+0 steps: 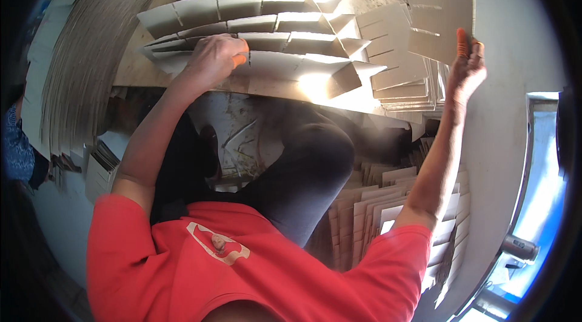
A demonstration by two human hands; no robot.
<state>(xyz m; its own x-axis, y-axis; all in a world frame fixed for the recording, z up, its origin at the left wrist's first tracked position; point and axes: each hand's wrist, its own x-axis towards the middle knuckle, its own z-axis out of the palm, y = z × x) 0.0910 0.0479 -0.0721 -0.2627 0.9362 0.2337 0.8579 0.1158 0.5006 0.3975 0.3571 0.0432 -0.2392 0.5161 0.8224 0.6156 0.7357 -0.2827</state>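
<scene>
Several long slotted cardboard strips (273,70) stand on edge in front of me, with a shorter cross strip (327,19) slotted through them near their right end. The fingers of my left hand (215,61) are closed on the top edge of the nearest long strip. Off to the right, my right hand (467,73) grips the lower corner of a slotted cardboard piece (441,13), raised above a pile of similar pieces. Orange coverings show on fingers of both hands.
A tall stack of cardboard sheets (97,49) rises at the left. More slotted cardboard (394,49) is piled at the right of the board (136,58). Below it, by my right arm, stand bundled cardboard dividers (364,213). Another person's patterned clothing (18,146) shows at the far left.
</scene>
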